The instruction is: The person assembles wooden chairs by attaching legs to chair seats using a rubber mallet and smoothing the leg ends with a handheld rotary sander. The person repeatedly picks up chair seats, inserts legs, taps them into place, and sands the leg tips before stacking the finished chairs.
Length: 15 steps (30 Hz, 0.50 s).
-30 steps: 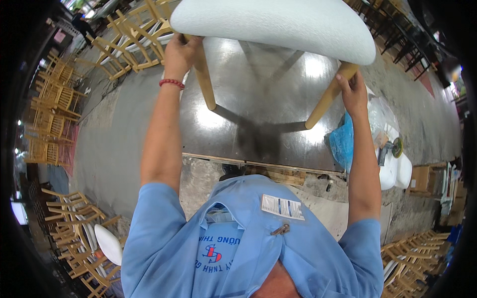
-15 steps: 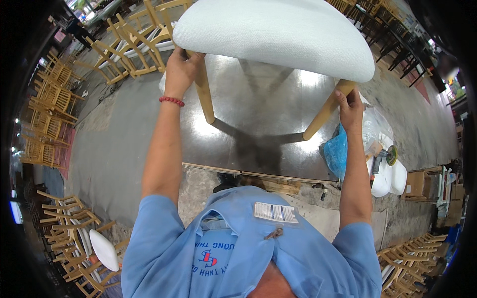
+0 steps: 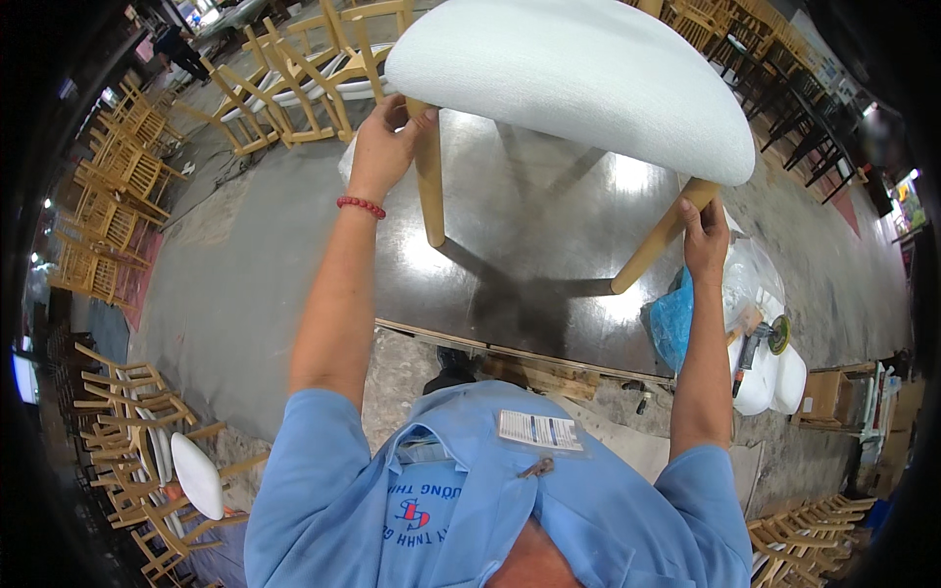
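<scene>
Left grip (image 3: 385, 149), right grip (image 3: 706, 238) hold chair (image 3: 578, 88); right forearm (image 3: 704, 372) partly hides blue plastic (image 3: 669, 325).

the seat (image 3: 578, 88) is plain white, its legs (image 3: 429, 186) honey-tan. the worktop (image 3: 421, 294) is dark grey. the bead bracelet (image 3: 362, 207) is red, the shirt (image 3: 314, 461) light blue with red and darker blue print (image 3: 412, 514), the plastic bag (image 3: 671, 318) bright blue, the disc (image 3: 779, 335) yellow-green.

The seat (image 3: 573, 88) is showing a matt, finely textured surface; its legs (image 3: 430, 191) are displaying smooth, pale wood. The tabletop (image 3: 421, 284) is gleaming — dark and glossy — while the bag (image 3: 670, 318) is showing crinkled plastic, the shirt (image 3: 319, 470) matt cloth.
</scene>
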### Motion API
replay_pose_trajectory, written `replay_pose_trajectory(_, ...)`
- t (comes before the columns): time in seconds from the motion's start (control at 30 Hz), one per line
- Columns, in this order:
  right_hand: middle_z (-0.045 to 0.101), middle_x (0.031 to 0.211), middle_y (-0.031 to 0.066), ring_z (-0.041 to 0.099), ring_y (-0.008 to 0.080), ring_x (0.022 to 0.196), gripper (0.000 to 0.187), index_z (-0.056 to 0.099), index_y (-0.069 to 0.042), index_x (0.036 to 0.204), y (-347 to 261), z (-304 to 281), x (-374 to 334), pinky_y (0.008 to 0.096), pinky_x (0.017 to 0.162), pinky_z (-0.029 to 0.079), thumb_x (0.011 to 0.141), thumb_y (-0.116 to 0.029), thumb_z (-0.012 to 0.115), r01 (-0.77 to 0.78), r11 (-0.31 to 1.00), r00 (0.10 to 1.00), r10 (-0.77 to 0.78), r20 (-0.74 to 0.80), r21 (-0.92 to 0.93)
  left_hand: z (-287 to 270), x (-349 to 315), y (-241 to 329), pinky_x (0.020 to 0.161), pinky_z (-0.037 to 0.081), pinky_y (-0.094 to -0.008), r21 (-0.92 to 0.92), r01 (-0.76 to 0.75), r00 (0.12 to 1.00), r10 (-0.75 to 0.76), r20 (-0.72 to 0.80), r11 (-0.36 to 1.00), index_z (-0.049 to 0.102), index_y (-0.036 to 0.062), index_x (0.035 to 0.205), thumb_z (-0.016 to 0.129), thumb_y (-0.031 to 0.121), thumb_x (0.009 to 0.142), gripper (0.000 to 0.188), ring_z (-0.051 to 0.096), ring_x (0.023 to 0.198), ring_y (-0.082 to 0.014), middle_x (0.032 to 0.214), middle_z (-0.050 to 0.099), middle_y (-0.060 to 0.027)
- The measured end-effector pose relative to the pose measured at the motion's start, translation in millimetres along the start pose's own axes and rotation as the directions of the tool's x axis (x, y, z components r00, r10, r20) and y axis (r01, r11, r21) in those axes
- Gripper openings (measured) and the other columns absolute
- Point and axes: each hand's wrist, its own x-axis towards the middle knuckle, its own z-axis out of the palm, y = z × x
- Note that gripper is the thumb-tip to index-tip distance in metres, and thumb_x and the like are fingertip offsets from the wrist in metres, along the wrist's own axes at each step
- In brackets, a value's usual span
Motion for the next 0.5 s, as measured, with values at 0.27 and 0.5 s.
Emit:
replay_pose_trajectory(0.27, 0.065, 0.105, 0.0081, 0.060, 0.0152, 0.097, 0.045, 0.055, 0.002, 0.126, 1.3, -2.9, 3.9, 0.0282, 0.087, 0.046, 0.093, -0.024, 0.068, 0.012, 1.000, 0.999, -0.012, 0.034, -0.013, -6.6, -3.0, 16.6, 0.088, 0.050, -0.0344, 0.070, 0.023, 1.000, -0.022, -0.022, 0.997, 0.059, -0.0044, 0.121, 0.072, 0.030, 0.087, 0.050, 0.066, 0.102, -0.0252, 0.108, 0.069, -0.0176)
replay_pose_trajectory(0.5, 0.065, 0.106, 0.0083, 0.060, 0.0146, 0.097, 0.046, 0.054, 0.002, 0.129, 9.9, -4.4, 4.8, 0.0273, 0.087, 0.046, 0.093, -0.023, 0.068, 0.043, 0.999, 0.999, -0.043, 0.031, 0.027, -2.2, -4.2, 20.6, 0.087, 0.049, -0.0324, 0.078, 0.021, 1.000, -0.020, -0.021, 0.997, 0.059, -0.0032, 0.121, 0.067, 0.026, 0.092, 0.043, 0.064, 0.103, -0.0208, 0.114, 0.068, -0.0142)
